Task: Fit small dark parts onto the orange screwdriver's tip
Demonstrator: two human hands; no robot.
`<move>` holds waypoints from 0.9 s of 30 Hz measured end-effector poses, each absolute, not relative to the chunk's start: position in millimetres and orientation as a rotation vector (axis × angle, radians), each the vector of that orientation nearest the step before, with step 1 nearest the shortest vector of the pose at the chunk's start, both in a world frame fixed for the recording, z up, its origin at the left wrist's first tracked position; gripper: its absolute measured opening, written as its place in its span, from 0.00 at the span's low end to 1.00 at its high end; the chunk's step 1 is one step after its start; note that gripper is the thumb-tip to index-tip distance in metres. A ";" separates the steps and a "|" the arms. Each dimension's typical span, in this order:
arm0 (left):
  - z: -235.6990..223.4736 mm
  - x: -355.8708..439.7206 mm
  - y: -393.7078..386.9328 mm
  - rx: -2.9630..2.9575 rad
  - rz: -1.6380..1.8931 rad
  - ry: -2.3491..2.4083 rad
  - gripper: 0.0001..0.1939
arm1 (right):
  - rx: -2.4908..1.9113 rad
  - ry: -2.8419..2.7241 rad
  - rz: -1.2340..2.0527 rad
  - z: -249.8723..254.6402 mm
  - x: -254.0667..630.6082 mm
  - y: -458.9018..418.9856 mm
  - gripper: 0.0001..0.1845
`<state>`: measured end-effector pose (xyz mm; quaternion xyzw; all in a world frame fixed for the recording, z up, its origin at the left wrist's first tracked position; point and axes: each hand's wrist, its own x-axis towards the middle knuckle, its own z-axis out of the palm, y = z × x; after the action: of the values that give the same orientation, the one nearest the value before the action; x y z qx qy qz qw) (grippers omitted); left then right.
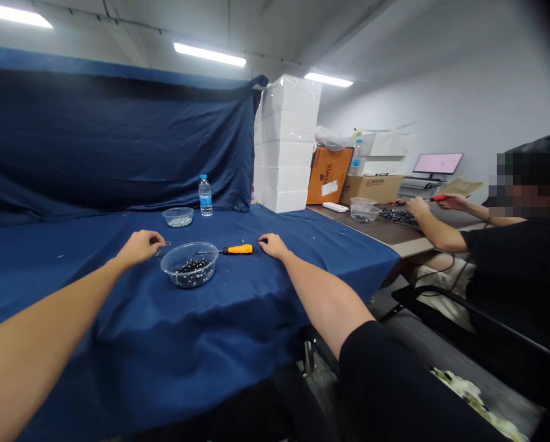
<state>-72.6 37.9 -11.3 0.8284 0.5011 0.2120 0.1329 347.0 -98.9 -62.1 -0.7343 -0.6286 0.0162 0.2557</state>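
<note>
My left hand (pixel 141 247) rests on the blue cloth, its fingers pinched on a small ring-like metal part (pixel 166 244), just left of a clear plastic bowl (pixel 189 264) holding several dark small parts. My right hand (pixel 272 245) lies on the cloth with fingers curled at the black end of an orange-handled screwdriver (pixel 236 249), which lies flat between the bowl and that hand. I cannot tell whether the fingers grip the screwdriver or only touch it.
A second clear bowl (pixel 178 217) and a water bottle (pixel 205 196) stand farther back on the blue-draped table (pixel 118 344). White boxes (pixel 285 144) are stacked behind. At the right, another person (pixel 509 258) works at a brown table with a red-handled tool.
</note>
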 end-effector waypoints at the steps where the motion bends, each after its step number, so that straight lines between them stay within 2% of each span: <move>1: -6.0 -76.3 37.5 2.373 0.655 1.445 0.05 | -1.994 -1.694 0.050 -62.9 347.9 -98.3 0.15; 6: 10.4 -91.0 38.2 2.119 0.813 1.427 0.06 | -1.991 -1.634 0.071 -65.2 352.6 -95.7 0.15; 17: 11.7 -96.8 9.5 1.704 0.992 1.334 0.05 | -1.992 -1.466 0.076 -64.0 357.2 -95.8 0.14; 27: 7.7 -82.8 -15.3 1.612 1.004 1.432 0.14 | -2.014 -1.351 0.086 -40.4 348.1 -111.5 0.12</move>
<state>-82.8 -15.3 7.7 0.6289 0.5589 0.3917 0.3724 348.1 -111.5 -40.4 -0.7776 -0.5214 0.0331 0.3498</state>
